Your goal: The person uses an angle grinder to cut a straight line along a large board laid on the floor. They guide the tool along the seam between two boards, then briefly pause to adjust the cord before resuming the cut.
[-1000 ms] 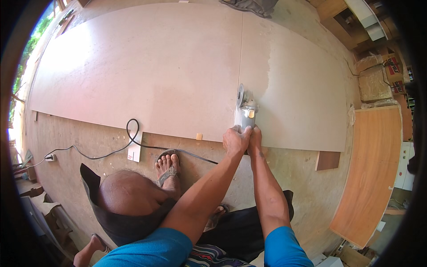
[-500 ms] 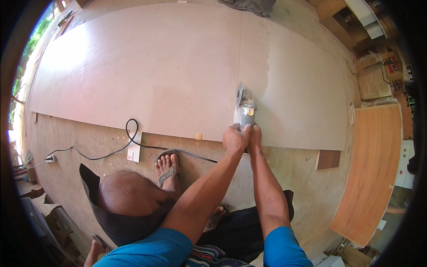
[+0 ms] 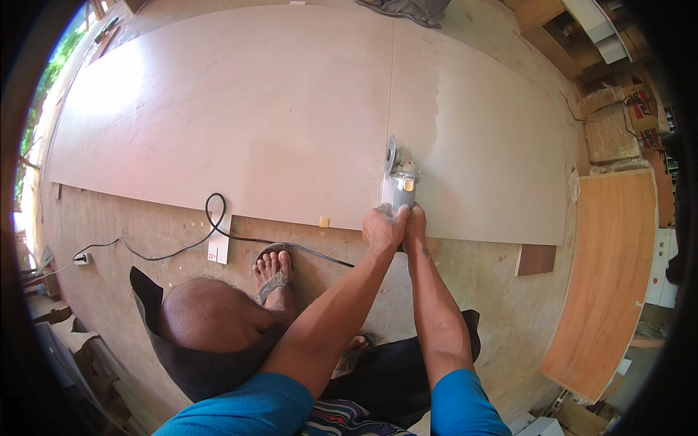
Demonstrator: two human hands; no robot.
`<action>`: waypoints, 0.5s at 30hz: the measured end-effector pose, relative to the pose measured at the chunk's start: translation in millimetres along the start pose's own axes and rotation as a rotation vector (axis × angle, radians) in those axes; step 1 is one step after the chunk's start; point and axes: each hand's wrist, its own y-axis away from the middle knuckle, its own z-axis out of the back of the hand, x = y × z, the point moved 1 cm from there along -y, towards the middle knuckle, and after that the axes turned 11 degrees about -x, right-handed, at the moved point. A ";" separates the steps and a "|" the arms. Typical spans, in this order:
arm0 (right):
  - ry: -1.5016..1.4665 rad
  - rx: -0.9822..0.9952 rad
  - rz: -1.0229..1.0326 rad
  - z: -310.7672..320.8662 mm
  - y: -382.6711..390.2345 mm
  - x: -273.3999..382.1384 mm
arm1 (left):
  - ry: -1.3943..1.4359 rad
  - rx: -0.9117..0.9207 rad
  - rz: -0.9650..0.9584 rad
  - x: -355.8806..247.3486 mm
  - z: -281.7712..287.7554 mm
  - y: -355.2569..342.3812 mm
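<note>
Grips a grey angle grinder (image 3: 400, 195) in both bare hands, with the left hand (image 3: 382, 228) and the right hand (image 3: 415, 225) closed side by side around the rear of its body. Points the tool away, over the near part of a large pale board (image 3: 291, 109), with the round disc (image 3: 390, 155) on the left side of the head. Has that disc in line with a thin straight line (image 3: 393, 87) running from the far edge of the board down to the tool. Cannot tell the depth of the disc from this angle. Has the board lying flat over the floor (image 3: 472, 305), with a small tan block (image 3: 324, 222) at the near edge and a dark brown wooden piece (image 3: 535, 261) jutting out farther right. Shows to the left a black cable (image 3: 178, 251), looped once by a white strip (image 3: 219, 251) and passing out of sight behind the left forearm (image 3: 334, 309). Plants a sandalled foot (image 3: 273, 280) near the cable, ahead of a bare knee (image 3: 211, 312). Has along the right side a long orange-brown wooden panel (image 3: 600, 283), with wrapped boxes (image 3: 612, 134) beyond, and dark cloth (image 3: 411, 9) near the board's far edge.
</note>
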 end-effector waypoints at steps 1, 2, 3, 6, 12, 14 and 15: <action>-0.007 0.001 -0.003 0.1 0.2 -0.1 | 0.003 0.000 -0.005 0.6 -0.1 0.2; -0.013 0.002 -0.007 0.3 0.7 -0.5 | 0.005 0.000 -0.009 1.2 -0.1 0.7; -0.022 -0.003 -0.001 0.6 1.2 -0.8 | 0.005 0.008 -0.002 1.7 -0.2 1.1; -0.018 -0.015 0.037 1.5 3.7 -2.2 | 0.007 0.005 -0.006 2.5 0.5 3.1; 0.003 -0.019 0.092 0.7 5.0 -7.8 | -0.001 -0.018 0.002 2.1 2.6 7.5; -0.012 -0.022 0.081 -0.2 5.2 -10.0 | 0.016 -0.018 -0.005 2.6 2.8 8.4; -0.012 -0.025 0.096 -0.3 5.6 -10.6 | 0.015 -0.013 0.007 3.3 2.8 9.1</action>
